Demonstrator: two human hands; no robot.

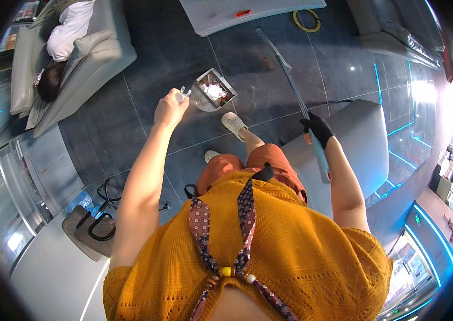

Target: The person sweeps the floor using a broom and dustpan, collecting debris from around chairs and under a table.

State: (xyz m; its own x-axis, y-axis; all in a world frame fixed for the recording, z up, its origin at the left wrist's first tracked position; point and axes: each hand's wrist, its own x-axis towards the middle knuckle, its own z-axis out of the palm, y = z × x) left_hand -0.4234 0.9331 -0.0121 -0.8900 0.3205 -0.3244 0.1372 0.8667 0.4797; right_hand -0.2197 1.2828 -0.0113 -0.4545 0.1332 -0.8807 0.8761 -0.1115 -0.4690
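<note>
My left hand (171, 109) is closed around the whitish handle end (183, 95) of a dustpan. The dustpan (214, 91) is below and right of that hand over the dark tiles, with mixed litter in its tray. My right hand (318, 130), in a black fingerless glove, grips a long grey-blue pole (294, 88). Its thicker light-blue end (321, 162) lies along my right forearm, and its far end reaches across the floor towards the low white table. Whether a brush head is at that far end, I cannot tell.
A low white table (226, 20) bears a red object (243, 13); beside it a yellow ring (306, 21) lies on the floor. A person (66, 36) lies on the grey sofa (110, 64) at left. A grey padded seat (355, 140) stands at my right, a grey bag (90, 230) at lower left.
</note>
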